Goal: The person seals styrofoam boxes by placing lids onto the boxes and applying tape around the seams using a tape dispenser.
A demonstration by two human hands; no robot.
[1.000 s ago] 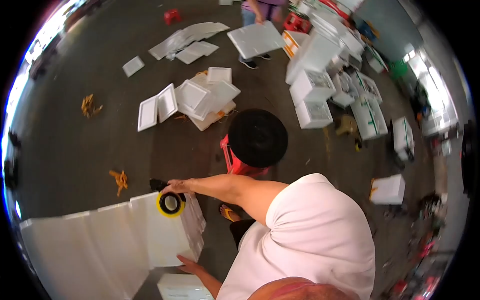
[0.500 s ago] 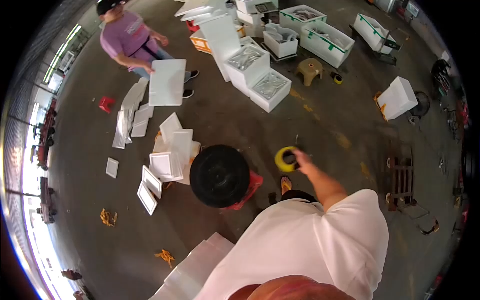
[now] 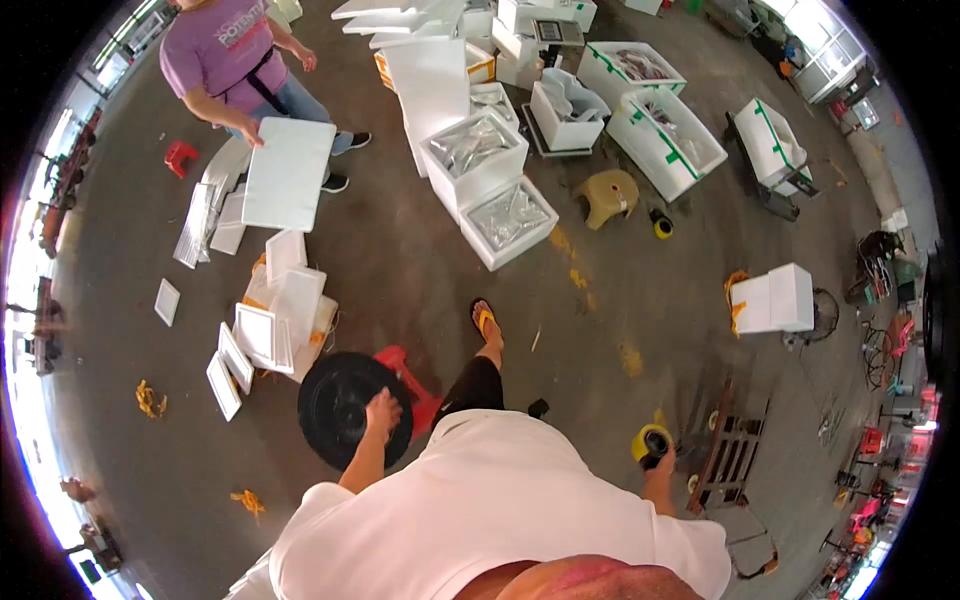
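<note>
My left hand is over the right part of a black round disc, fingers loosely apart with nothing visible in them. Whether it presses on the disc or hovers just above it, I cannot tell. A red plastic stool shows from under the disc's edge. Out to the right side, my right hand is closed around a roll of yellow tape with a dark core. My foot in a yellow-strapped flip-flop is on the floor ahead.
White foam boxes of silvery fish stand ahead, near a tan stool and another tape roll. Foam lids lie left. A person holds a white foam lid. A hand cart is at right.
My body has turned and stepped forward. My left hand has come into view over the black disc. The tape roll has moved right and back toward my side, still in my right hand.
</note>
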